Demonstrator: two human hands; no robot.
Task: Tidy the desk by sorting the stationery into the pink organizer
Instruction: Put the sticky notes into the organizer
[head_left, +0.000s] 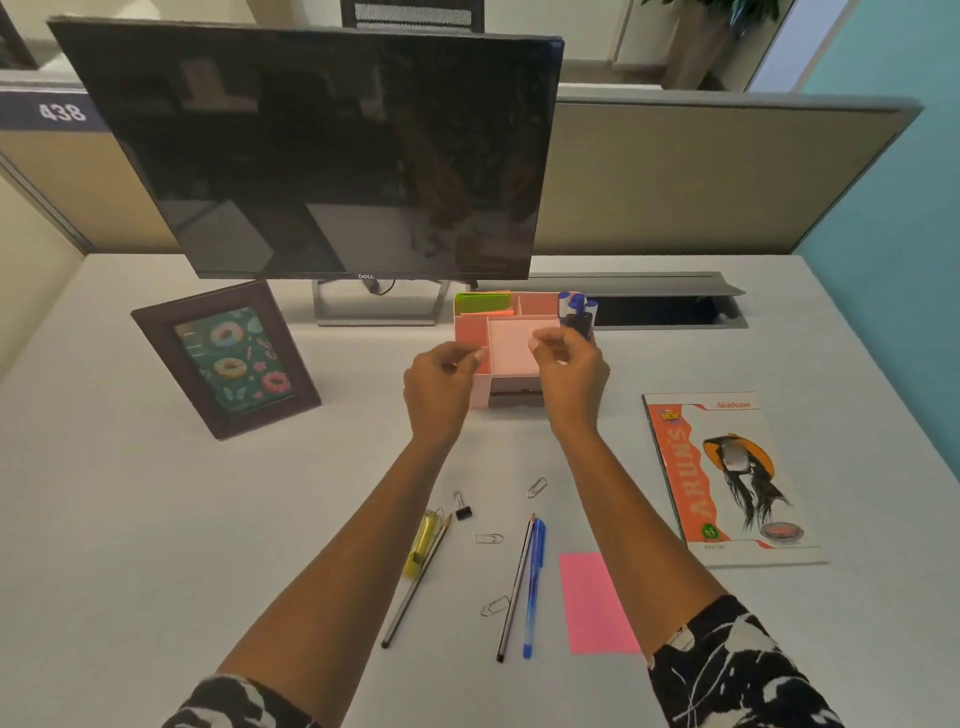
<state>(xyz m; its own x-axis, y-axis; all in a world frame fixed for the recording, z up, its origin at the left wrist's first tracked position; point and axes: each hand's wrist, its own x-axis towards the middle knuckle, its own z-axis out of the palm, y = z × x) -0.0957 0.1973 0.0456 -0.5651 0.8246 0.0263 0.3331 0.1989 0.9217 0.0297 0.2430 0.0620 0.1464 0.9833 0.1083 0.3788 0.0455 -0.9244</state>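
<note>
The pink organizer (480, 395) stands on the desk below the monitor. Green and orange sticky notes (483, 304) fill its back left slot, blue markers (575, 310) its back right one. A pale pink pad (511, 340) lies in the middle compartment. My left hand (441, 382) hovers at the organizer's left front, thumb and forefinger pinched. My right hand (569, 366) hovers at its right, fingertips bunched. What they pinch is not visible. Nearer me lie a yellow highlighter (422, 543), a grey pencil (415, 584), a binder clip (462, 508), a dark pencil (516, 587), a blue pen (534, 587), a pink sticky note (597, 603) and three paper clips (489, 538).
A dark monitor (332, 156) on its stand rises behind the organizer. A framed doughnut picture (226, 358) leans at the left. An orange-and-white notebook (727, 478) lies at the right. A grey cable hatch (665, 304) stands open at the back right.
</note>
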